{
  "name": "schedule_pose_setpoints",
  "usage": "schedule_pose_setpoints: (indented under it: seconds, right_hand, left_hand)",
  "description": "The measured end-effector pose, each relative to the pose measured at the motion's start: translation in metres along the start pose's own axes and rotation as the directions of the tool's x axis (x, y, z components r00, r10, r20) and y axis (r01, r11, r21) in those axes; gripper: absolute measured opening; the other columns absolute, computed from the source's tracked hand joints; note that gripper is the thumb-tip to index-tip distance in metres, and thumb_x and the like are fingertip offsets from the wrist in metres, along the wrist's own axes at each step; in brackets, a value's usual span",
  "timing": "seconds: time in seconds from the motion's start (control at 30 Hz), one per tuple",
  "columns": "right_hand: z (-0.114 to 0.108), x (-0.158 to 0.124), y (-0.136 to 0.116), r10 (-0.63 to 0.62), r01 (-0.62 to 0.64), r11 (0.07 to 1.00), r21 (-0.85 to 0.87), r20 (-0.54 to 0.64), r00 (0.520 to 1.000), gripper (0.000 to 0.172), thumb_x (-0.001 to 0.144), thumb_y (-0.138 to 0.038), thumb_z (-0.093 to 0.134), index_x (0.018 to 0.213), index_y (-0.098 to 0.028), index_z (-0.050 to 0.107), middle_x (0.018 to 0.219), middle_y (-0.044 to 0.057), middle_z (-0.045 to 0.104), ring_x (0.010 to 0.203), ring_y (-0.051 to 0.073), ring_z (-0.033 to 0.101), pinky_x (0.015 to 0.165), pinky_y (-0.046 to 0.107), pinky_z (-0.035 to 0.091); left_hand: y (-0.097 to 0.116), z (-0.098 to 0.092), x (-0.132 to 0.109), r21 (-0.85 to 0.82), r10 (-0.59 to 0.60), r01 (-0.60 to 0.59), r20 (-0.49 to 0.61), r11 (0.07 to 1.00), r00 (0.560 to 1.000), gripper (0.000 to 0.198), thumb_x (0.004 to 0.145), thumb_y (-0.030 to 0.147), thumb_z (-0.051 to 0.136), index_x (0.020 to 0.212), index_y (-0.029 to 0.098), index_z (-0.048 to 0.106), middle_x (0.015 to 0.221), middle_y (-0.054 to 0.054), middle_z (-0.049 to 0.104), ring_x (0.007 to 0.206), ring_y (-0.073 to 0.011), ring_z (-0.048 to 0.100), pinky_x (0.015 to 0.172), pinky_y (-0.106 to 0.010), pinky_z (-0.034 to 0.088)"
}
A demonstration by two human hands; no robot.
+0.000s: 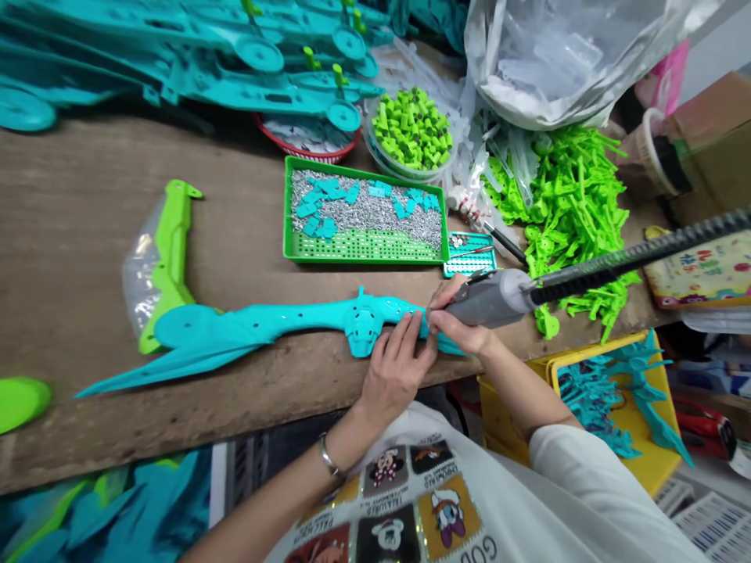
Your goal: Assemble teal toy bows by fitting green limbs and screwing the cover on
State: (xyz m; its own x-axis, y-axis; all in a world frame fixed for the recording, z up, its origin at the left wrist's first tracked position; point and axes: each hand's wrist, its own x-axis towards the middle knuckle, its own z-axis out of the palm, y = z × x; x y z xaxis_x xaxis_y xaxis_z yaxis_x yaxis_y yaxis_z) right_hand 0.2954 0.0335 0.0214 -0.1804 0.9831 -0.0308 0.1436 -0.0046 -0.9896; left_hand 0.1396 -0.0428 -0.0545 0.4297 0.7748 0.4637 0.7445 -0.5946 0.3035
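A long teal plastic toy part (pixel 305 317) lies across the front of the table, with a boxy knob near its middle and a pointed end at the left. My left hand (pixel 396 363) holds its right section, fingers pressed on top beside the knob. In my right hand (pixel 461 322) is a grey electric screwdriver (pixel 498 299), gripped nearly level, its front end over the part's right section. My fingers hide the tip and the spot beneath it. A lime-green piece with a clear panel (pixel 170 274) adjoins the toy part's left end.
Behind stands a green tray (pixel 287 211) of screws and small teal pieces. A bowl of lime-green pieces (pixel 414 129), stacked teal parts (pixel 176 70) and a lime-green heap (pixel 575 203) lie farther back. A yellow bin (pixel 651 469) stands at right, below the table edge.
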Motion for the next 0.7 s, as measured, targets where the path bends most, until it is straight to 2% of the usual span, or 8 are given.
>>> schedule_pose_setpoints:
  seconds: [0.1,0.13,0.2,0.27,0.33,0.37,0.5,0.7]
  right_hand:
    - [-0.003,0.02,-0.013,-0.072,0.058,0.995,0.079,0.201,0.977,0.026,0.081,-0.039,0.079,0.094,-0.021,0.066,0.066,-0.004,0.062,0.056,0.012,0.059,0.056,0.027,0.051]
    - [-0.004,0.028,-0.017,-0.113,0.087,0.989,0.123,0.218,0.969,0.027,0.081,-0.037,0.08,0.098,-0.021,0.066,0.064,-0.004,0.063,0.054,0.012,0.059,0.055,0.027,0.051]
    - [-0.005,0.048,-0.023,-0.222,0.196,0.958,0.211,0.108,0.969,0.03,0.082,-0.037,0.079,0.104,-0.022,0.066,0.063,-0.005,0.062,0.052,0.013,0.059,0.054,0.028,0.051]
    - [-0.003,0.07,-0.023,-0.295,0.314,0.922,0.225,-0.114,0.949,0.03,0.083,-0.042,0.078,0.102,-0.023,0.066,0.062,-0.005,0.061,0.051,0.013,0.059,0.055,0.029,0.053]
    - [0.001,0.09,-0.018,-0.3,0.36,0.915,0.184,-0.288,0.909,0.032,0.081,-0.048,0.078,0.096,-0.024,0.064,0.06,-0.006,0.058,0.052,0.013,0.057,0.058,0.03,0.054]
    - [0.004,0.098,-0.014,-0.289,0.357,0.92,0.162,-0.334,0.897,0.034,0.08,-0.051,0.079,0.094,-0.024,0.064,0.06,-0.006,0.057,0.052,0.012,0.057,0.059,0.03,0.054]
    - [0.011,0.117,0.003,-0.273,0.334,0.935,0.116,-0.36,0.892,0.035,0.079,-0.054,0.077,0.088,-0.024,0.062,0.059,-0.006,0.057,0.052,0.012,0.056,0.059,0.029,0.053]
    - [0.014,0.121,0.013,-0.275,0.333,0.936,0.113,-0.355,0.894,0.034,0.081,-0.052,0.076,0.09,-0.023,0.061,0.057,-0.007,0.057,0.05,0.011,0.057,0.056,0.028,0.051]
  left_hand:
    - [0.001,0.0,0.002,0.014,-0.023,0.023,-0.026,1.0,0.999,0.037,0.096,0.016,0.061,0.132,0.023,0.065,0.153,-0.019,0.054,0.14,-0.0329,0.055,0.102,-0.045,0.049]
    - [0.001,0.0,0.002,0.013,-0.029,0.029,-0.027,0.999,0.999,0.036,0.096,0.016,0.061,0.131,0.023,0.065,0.153,-0.018,0.055,0.14,-0.0327,0.056,0.102,-0.044,0.049]
    - [0.001,0.001,0.001,0.005,-0.033,0.033,-0.018,0.999,0.999,0.035,0.095,0.017,0.063,0.129,0.024,0.066,0.154,-0.017,0.054,0.141,-0.0326,0.055,0.102,-0.045,0.049]
    - [0.0,0.003,-0.001,-0.01,-0.028,0.028,-0.01,1.0,1.0,0.035,0.094,0.017,0.064,0.129,0.024,0.066,0.155,-0.018,0.053,0.142,-0.0334,0.054,0.103,-0.046,0.049]
    - [0.0,0.004,-0.003,-0.029,-0.023,0.022,-0.005,0.999,1.0,0.038,0.093,0.016,0.065,0.13,0.023,0.065,0.155,-0.018,0.052,0.142,-0.0345,0.053,0.103,-0.047,0.05]
    - [-0.001,0.004,-0.003,-0.04,-0.02,0.02,-0.004,0.999,1.0,0.039,0.093,0.015,0.066,0.131,0.023,0.065,0.155,-0.018,0.052,0.143,-0.035,0.052,0.103,-0.047,0.05]
    - [-0.002,0.004,-0.003,-0.057,-0.01,0.01,-0.007,0.998,1.0,0.041,0.091,0.013,0.068,0.13,0.022,0.064,0.154,-0.019,0.053,0.143,-0.0353,0.052,0.102,-0.048,0.052]
    - [-0.002,0.002,-0.002,-0.055,-0.007,0.006,-0.023,0.998,1.0,0.043,0.09,0.012,0.068,0.132,0.021,0.064,0.155,-0.02,0.052,0.143,-0.0353,0.052,0.101,-0.046,0.053]
